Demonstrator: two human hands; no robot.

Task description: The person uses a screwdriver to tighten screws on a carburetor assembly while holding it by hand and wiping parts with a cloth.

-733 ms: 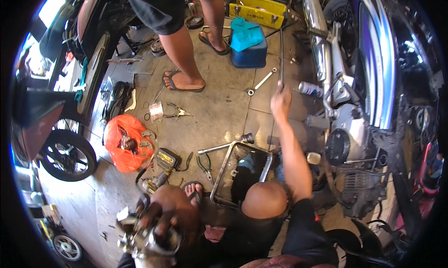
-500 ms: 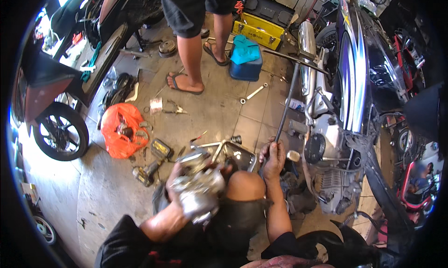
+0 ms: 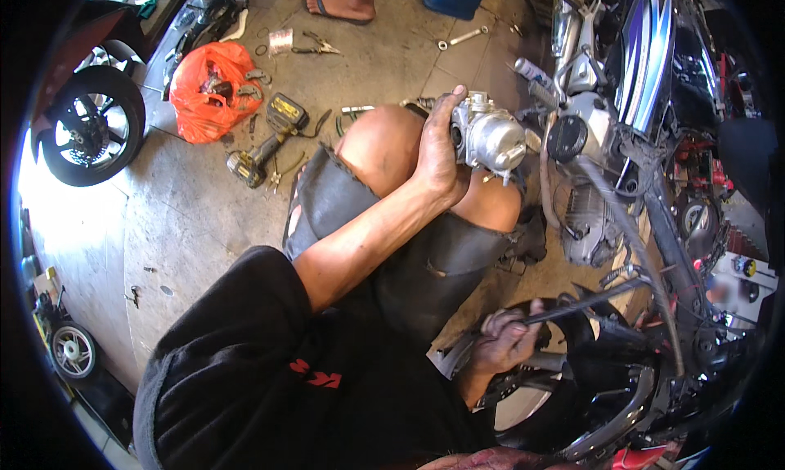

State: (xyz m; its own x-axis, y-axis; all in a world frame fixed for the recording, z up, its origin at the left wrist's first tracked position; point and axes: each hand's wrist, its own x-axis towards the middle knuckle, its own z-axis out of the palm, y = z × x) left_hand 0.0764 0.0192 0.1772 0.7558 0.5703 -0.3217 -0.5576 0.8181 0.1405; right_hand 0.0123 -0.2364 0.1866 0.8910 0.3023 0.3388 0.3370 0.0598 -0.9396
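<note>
My left hand (image 3: 440, 147) grips a silver metal carburetor (image 3: 496, 141) above my knees, its rounded bowl turned to the right. The thumb side lies along the carburetor's left edge, and some fingers are hidden behind it. Low on the right, my right hand (image 3: 503, 343) is closed around one end of a long dark tube (image 3: 582, 304). That tube slants up to the right, toward the motorcycle frame (image 3: 666, 245). Whether it is a rigid bar or a hose I cannot tell.
An engine (image 3: 589, 224) with a finned cylinder is at right, above a wheel (image 3: 564, 388). On the floor lie a cordless impact driver (image 3: 266, 149), an orange plastic bag (image 3: 214, 89), pliers (image 3: 317, 43) and a spanner (image 3: 463, 38). A person's sandalled foot (image 3: 339, 5) stands beyond.
My left hand has carried the carburetor to the right, over my knees. My right hand has come down and back with the dark tube, which now slants rightward. The view has tilted toward my body.
</note>
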